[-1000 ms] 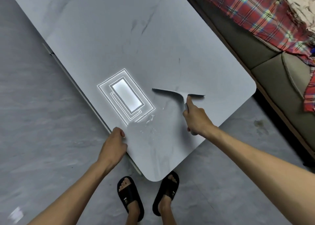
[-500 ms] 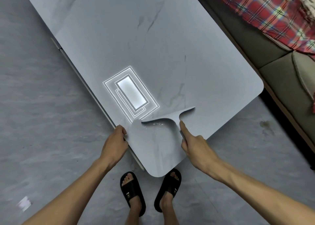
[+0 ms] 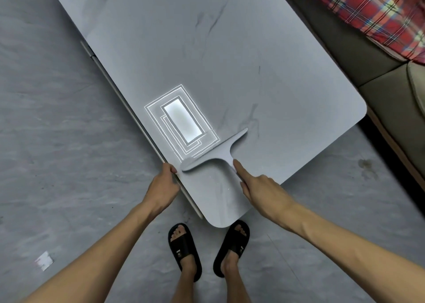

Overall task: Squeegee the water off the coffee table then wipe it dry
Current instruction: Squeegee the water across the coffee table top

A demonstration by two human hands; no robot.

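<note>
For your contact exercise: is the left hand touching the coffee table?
Touching. The head view shows the left hand gripping the coffee table edge, thumb on top.

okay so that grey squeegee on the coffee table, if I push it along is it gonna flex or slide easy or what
The squeegee looks like one moulded grey piece with a thin blade, so it is probably light and fairly stiff. The coffee table is glossy enough to mirror a ceiling light, so it should glide easily. The right hand steers it with one extended finger, suggesting little force is needed.
</note>
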